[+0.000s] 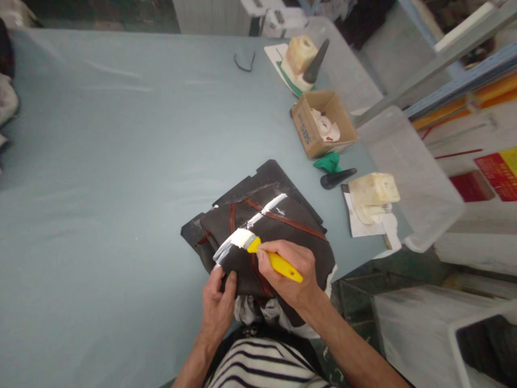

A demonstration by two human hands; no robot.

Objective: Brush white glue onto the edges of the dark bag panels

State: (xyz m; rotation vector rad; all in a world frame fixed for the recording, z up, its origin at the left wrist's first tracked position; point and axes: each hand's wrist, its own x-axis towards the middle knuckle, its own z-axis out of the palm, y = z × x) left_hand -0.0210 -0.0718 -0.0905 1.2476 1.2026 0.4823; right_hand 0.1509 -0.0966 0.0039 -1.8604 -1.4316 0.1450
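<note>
In the head view, the person's right hand is pinching a yellow-handled brush between the thumb and the fingers, and the bristles, which are white, touch a dark brown piece that has reddish-brown bands. This piece lies at the near edge of the table, toward its right corner, on top of a black sheet with notches in its side. A white streak crosses the piece in a slanting line. The left hand has its thumb and fingers close together at the near left border of the piece; I cannot tell if they pinch it or only press it. Along the right edge of the table, starting from the near corner, there are a yellowish block on a white board, a black cone-like object, a green cloth and a cardboard box with a white roll inside. Near the far right corner stands another block, and a dark strip lies close to the far edge.
</note>
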